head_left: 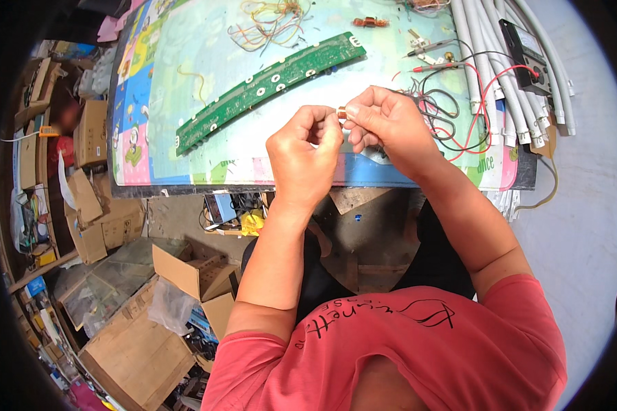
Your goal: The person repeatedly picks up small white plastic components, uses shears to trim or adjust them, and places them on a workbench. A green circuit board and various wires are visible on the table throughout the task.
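Observation:
Above the near edge of the table I hold my two hands close together. Between finger and thumb of my right hand (385,122) is a small copper-coloured coil (343,112) with pale ends. My left hand (304,140) is closed in a pinch right beside the coil; what its fingertips grip is too small to make out. Beyond my hands a long green circuit board (271,85) lies aslant on the table mat. Farther back rests a larger copper-wound coil (371,22).
Tangled thin wires (267,24) lie at the back. To the right are multimeter probes (435,67) with red and black leads, a dark multimeter (530,55) and several white corrugated tubes (490,75). An open cardboard box (178,270) stands on the floor at left.

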